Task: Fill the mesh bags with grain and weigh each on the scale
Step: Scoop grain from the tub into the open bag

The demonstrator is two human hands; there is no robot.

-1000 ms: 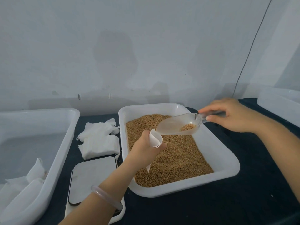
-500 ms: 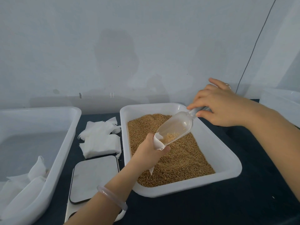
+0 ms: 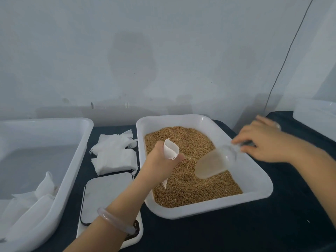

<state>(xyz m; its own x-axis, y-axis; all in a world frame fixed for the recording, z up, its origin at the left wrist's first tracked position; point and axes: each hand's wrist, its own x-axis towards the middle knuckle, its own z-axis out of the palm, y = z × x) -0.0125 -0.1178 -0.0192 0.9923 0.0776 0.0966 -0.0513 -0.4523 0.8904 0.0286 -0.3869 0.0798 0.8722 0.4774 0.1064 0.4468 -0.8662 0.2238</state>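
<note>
At the far left a large white tub (image 3: 85, 135) sat on the dark desk (image 3: 236, 233). Several white bags (image 3: 41, 190) lay in its near corner; whether they were filled could not be told. Just right of the tub a loose pile of flat mesh bags (image 3: 114, 155) lay on the desk. In front of that pile stood the grey-topped scale (image 3: 107, 193). A clear bangle (image 3: 114, 220) ringed the left wrist, which crossed over the scale's near right corner.

The left hand (image 3: 160, 162) hovered over the left part of the grain tray (image 3: 261, 180), its grip clamped round one mesh bag (image 3: 171, 149). The bag's open mouth stood up above the fist and its tail end poked out below. Brown grain (image 3: 190, 190) covered the tray's floor.

Right of the bag and apart from it, a clear scoop (image 3: 214, 163) tilted mouth-down toward the grain. It was blurred, and whether it touched the grain could not be told. The right hand (image 3: 263, 142) had its grip pinched on the scoop's handle over the tray's right rim. Another white container (image 3: 316, 117) stood at the far right edge, and a thin dark cable (image 3: 283, 66) ran down the wall (image 3: 145, 51).
</note>
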